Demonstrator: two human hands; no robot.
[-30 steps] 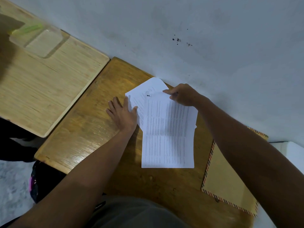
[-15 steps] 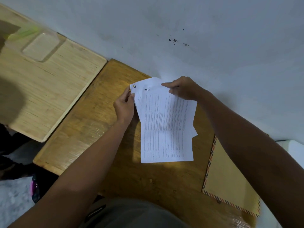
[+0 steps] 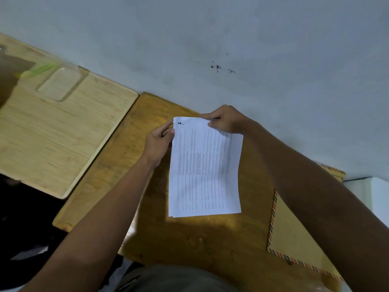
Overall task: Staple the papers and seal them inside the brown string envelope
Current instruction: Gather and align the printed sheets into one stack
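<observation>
Papers [image 3: 205, 167] being squared above the desk [image 3: 210, 239]: left hand [image 3: 159, 142] pinching the top-left corner, right hand [image 3: 226, 120] pinching the top edge. Envelope [image 3: 294, 239] lying right. Next needing a stapler; none visible.

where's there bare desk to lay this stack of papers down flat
Bare wood lies under and left of the papers, out to the desk's left edge, and below them toward your body. The right side is crowded by the brown envelope and your right arm. The lighter board is mostly free.
</observation>
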